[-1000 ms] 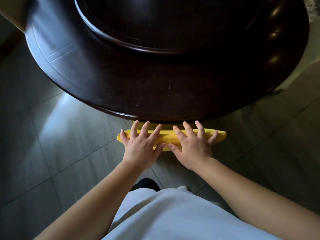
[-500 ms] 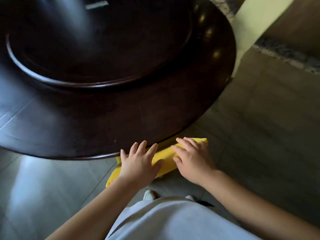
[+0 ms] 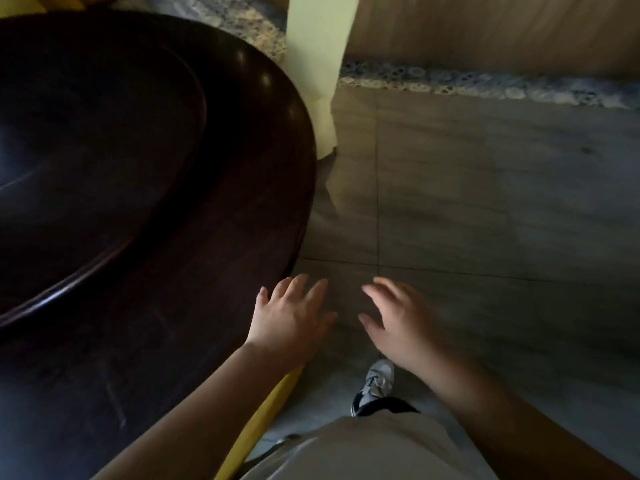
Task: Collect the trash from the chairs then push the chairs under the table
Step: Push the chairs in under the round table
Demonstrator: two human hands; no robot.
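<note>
The round dark wooden table [image 3: 214, 265] fills the left of the view, with a raised round turntable [image 3: 86, 140] on top. The yellow chair's back [image 3: 266, 410] shows as a narrow strip at the table's edge, under my left forearm; the rest of the chair is hidden beneath the table. My left hand [image 3: 292, 318] hovers over the table's rim with fingers spread, holding nothing. Beside it, my right hand [image 3: 398, 318] is over the floor, fingers loosely spread and empty. Neither hand touches the chair. No trash is in view.
Grey floor tiles [image 3: 485, 202] stretch to the right. A pale yellow pillar [image 3: 317, 64] stands just behind the table's right edge. A patterned tile band [image 3: 485, 86] runs along a wooden wall. My shoe [image 3: 375, 384] stands on the floor below my right hand.
Both hands have lifted off the yellow chair back, which now sits tucked under the table. The view has swung right, toward the pillar and open floor.
</note>
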